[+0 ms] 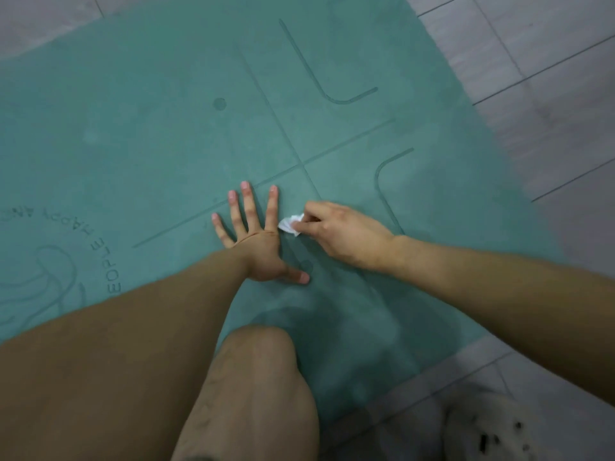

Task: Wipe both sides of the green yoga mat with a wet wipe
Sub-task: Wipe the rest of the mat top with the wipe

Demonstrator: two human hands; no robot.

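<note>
Mat: the green yoga mat (159, 128), a flat rubbery sheet embossed with guide lines, a dot and curved lettering, lies spread over most of the frame, from the upper left to the lower middle. The printed side faces up.
Wipe: a small crumpled white wet wipe (290, 224) sits on the mat just right of the frame's centre, beside the crossing of two guide lines.
Right hand: the right hand (336, 234) comes in from the right edge, fingers curled, pinching the wipe at their tips against the mat.
Left hand: the left hand (256, 247) lies palm down just left of the wipe, fingers straight and spread, thumb out to the lower right. It presses on the mat and holds nothing.
Handling: the mat looks soft, limp and grippy rather than stiff, and probably light. It would likely bunch under rubbing, so a flat bracing palm suits it. To turn it over, a free edge or corner seems the best hold.
Containers: none in view; no wipe packet shows.
Surroundings: a bare knee (256, 377) at lower middle, grey tiled floor (549, 94) around the mat, and a blurred white fluffy object with dark specks (482, 427) at lower right.
</note>
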